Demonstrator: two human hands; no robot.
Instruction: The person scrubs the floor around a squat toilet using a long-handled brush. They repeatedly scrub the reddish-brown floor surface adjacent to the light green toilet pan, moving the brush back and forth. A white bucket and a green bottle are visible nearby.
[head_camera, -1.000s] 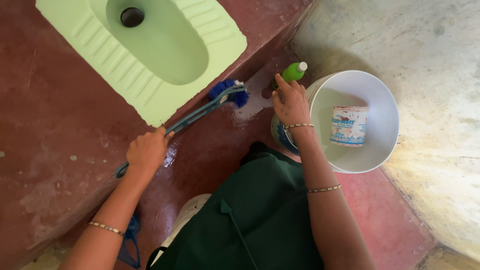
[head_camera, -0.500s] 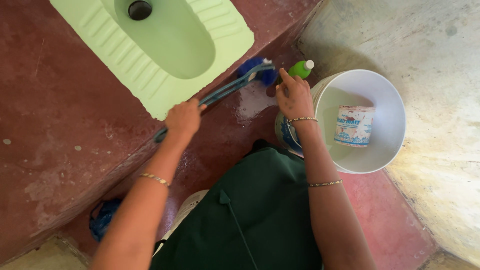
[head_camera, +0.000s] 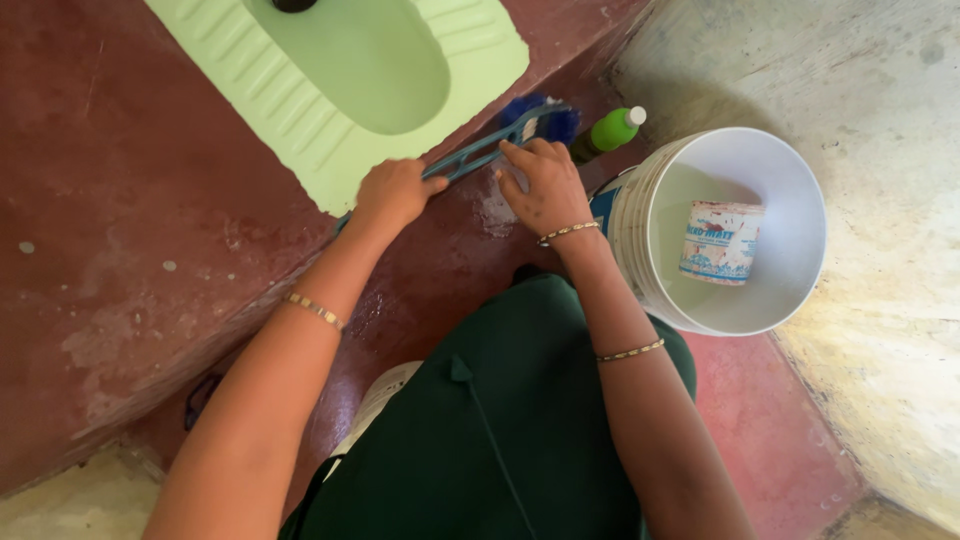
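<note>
— Which way does the brush (head_camera: 500, 145) lie?

— It lies long and slanted. Its blue handle starts low on the left and goes up to the right. The blue bristle end points up and right, next to the corner of the green floor toilet (head_camera: 300, 90).

— Where is it?

— Down on the wet red floor (head_camera: 120, 200), along the step by the toilet. A green bottle with a white cap (head_camera: 612, 128) stands just past the bristles.

— What are the hands doing?

— The left hand (head_camera: 392, 193) is closed tight around the handle, with the arm stretched out from the bottom left. The right hand (head_camera: 540, 185) is spread open, fingers flat, with the fingertips touching the handle close to the bristles. Its arm bends in from the right.

— And farther right?

— A white bucket (head_camera: 790, 180) stands near the right wrist. A small tub (head_camera: 720, 242) sits inside it.

— What can't you see?

— The hands cover the middle of the handle. The toilet's hole is cut off at the top. Dark green cloth (head_camera: 500, 430) hides the person's legs.
</note>
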